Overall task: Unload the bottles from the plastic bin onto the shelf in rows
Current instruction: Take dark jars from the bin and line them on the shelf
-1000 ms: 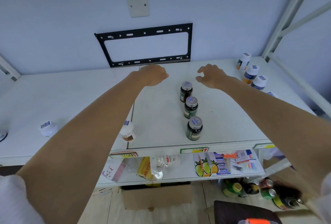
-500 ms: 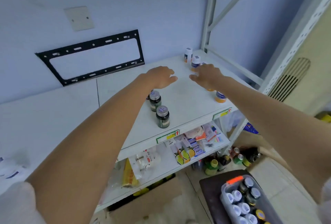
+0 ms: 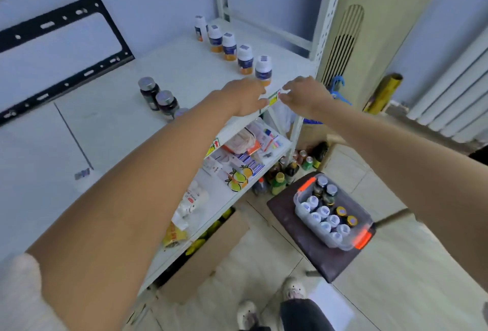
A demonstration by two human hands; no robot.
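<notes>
- The left hand [image 3: 247,96] and the right hand [image 3: 303,94] hover side by side above the front edge of the shelf [image 3: 184,71]. Both are empty, with fingers loosely spread and curled; nothing is pinched.
- The plastic bin [image 3: 333,215] rests on a dark stool [image 3: 311,248] on the floor, below and to the right of the shelf. This placement probably keeps it within reach of a downward stretch.
- The bottles in the bin [image 3: 326,218] stand upright, long axis vertical, caps facing up. Most are white-capped; a few dark ones stand at the far end and two yellow-lidded ones along one side. The unloading is judged unfinished.
- The white bottles [image 3: 244,59] on the shelf form one straight row of five running from the back towards the front edge, each upright with the cap up.
- The dark bottles [image 3: 158,96] form a second row to the left, well apart from the first. Two show clearly; a third is mostly hidden behind the left forearm.
- Rows grouped by type leave bare shelf between them for further bottles.
</notes>
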